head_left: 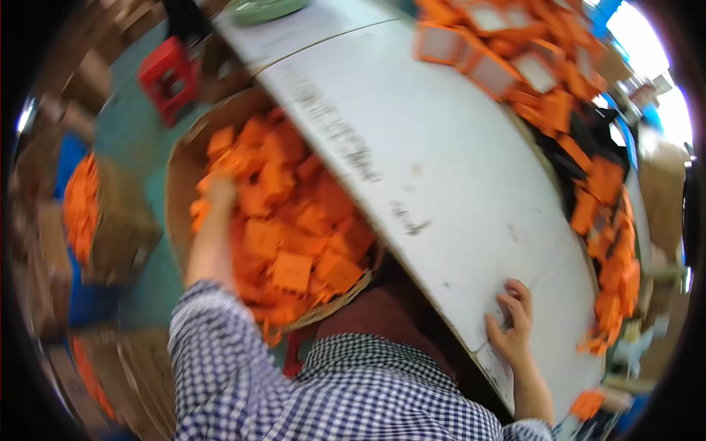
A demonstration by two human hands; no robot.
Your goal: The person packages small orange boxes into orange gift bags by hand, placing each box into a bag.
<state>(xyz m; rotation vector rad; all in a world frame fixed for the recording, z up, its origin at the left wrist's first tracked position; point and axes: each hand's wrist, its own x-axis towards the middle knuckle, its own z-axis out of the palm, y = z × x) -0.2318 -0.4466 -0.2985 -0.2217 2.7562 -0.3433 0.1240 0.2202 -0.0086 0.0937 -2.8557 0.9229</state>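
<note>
My left hand (pixel 220 192) reaches into a large cardboard box (pixel 178 165) heaped with orange plastic pieces (pixel 292 272). It touches pieces near the box's far left side, but blur hides its fingers, and whether it grips one cannot be told. Several of the pieces look like square, boxy cases. Over the near edge of the white table (pixel 441 169), my right hand (pixel 512 327) rests with its fingers loosely bent and apart, holding nothing.
Orange and white pieces (pixel 489 70) are piled at the table's far side, with more orange pieces (pixel 614 272) along the right. A red stool (pixel 169 77) stands beyond the box. At left is another carton (pixel 121 220) with orange pieces. A green dish (pixel 265 9) sits at the top.
</note>
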